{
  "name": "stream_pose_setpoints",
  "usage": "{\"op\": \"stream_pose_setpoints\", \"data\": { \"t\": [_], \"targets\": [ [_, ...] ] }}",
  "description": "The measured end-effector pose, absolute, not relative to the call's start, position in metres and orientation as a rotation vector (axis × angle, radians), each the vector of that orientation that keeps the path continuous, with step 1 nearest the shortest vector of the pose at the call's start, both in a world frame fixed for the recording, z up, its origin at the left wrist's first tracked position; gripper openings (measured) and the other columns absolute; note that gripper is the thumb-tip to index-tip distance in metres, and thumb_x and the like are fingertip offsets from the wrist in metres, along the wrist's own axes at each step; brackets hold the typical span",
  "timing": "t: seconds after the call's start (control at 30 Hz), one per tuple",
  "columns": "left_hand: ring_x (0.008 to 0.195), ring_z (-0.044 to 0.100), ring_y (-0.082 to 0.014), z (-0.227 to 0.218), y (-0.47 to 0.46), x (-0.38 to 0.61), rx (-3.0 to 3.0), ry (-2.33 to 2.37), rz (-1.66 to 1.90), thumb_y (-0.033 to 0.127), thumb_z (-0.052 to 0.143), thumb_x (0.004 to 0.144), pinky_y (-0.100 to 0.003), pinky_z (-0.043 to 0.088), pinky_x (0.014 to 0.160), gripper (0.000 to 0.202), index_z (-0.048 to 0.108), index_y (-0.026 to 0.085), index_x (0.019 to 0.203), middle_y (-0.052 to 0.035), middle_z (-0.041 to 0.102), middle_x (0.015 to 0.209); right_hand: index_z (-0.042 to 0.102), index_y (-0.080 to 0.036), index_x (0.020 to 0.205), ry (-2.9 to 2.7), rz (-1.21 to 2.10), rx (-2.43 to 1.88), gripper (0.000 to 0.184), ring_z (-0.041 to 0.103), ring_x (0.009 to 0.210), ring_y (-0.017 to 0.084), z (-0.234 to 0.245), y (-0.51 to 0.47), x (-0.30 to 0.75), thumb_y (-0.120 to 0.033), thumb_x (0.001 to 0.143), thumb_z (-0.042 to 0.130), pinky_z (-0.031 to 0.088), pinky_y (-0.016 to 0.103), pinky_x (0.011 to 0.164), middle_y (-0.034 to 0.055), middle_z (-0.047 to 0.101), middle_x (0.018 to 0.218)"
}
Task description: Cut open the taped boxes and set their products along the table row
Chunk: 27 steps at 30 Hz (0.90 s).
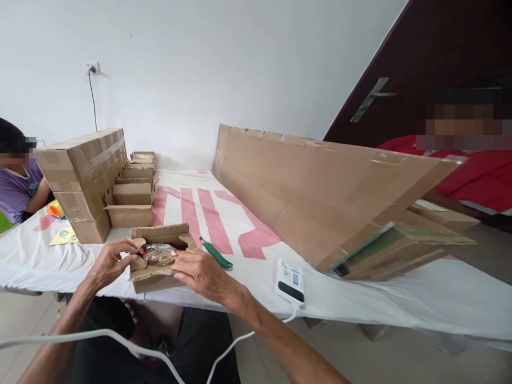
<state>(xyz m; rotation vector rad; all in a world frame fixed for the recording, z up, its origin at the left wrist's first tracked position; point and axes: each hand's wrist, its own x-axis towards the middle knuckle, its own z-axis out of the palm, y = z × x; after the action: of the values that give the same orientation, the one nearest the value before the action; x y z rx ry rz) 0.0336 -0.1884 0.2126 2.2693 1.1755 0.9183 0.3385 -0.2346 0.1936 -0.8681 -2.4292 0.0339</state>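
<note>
Cardboard box point(157, 284): touched at either end by left hand point(109, 262) and right hand point(205, 272), set apart; cannot tell whether gripped. Sits open at the table's near edge point(340, 304), around a clear-wrapped packet point(160, 255). Likely light, stiff-walled, bendy-flapped; best held by both ends. Just beyond right hand: green-handled tool point(217, 254).

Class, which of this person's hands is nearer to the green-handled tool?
Right. The right hand is close beside the green-handled tool; the left hand is farther off, at the left side of the open box.
</note>
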Motion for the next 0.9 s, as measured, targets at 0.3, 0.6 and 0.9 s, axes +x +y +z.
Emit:
{"op": "stream_pose_setpoints", "data": {
  "t": [0.3, 0.6, 0.9],
  "targets": [
    [0.098, 0.068, -0.0293, 0.229, -0.181, 0.081, 3.024, 1.329, 0.179, 0.019, 0.056, 0.101, -0.04, 0.054, 0.086, 0.025, 0.074, 0.017, 0.084, -0.0123, 0.076, 0.096, 0.073, -0.02, 0.096, -2.331, -0.024, -0.904, 0.003, 0.068, 0.104, 0.025, 0.166, -0.257, 0.334, -0.021, 0.099, 0.072, 0.057, 0.039, 0.096, 0.0088, 0.076, 0.112],
    [0.112, 0.066, -0.0384, 0.237, -0.199, 0.099, 2.971, 1.707, 0.034, 0.028, 0.067, 0.094, -0.046, 0.054, 0.085, 0.015, 0.077, 0.016, 0.094, -0.0174, 0.074, 0.105, 0.071, -0.019, 0.108, -2.314, 0.117, -1.128, 0.012, 0.066, 0.12, 0.025, 0.19, -0.223, 0.325, -0.014, 0.097, 0.07, 0.054, 0.039, 0.108, 0.0102, 0.073, 0.119],
    [0.111, 0.067, -0.0399, 0.241, -0.198, 0.088, 2.737, 1.842, -0.031, 0.03, 0.065, 0.094, -0.047, 0.053, 0.086, 0.017, 0.076, 0.019, 0.088, -0.0177, 0.077, 0.106, 0.069, -0.018, 0.109, -2.291, -0.035, -1.6, 0.011, 0.064, 0.118, 0.029, 0.199, -0.218, 0.346, -0.024, 0.101, 0.064, 0.053, 0.039, 0.098, 0.0148, 0.071, 0.125]
  ]
}}
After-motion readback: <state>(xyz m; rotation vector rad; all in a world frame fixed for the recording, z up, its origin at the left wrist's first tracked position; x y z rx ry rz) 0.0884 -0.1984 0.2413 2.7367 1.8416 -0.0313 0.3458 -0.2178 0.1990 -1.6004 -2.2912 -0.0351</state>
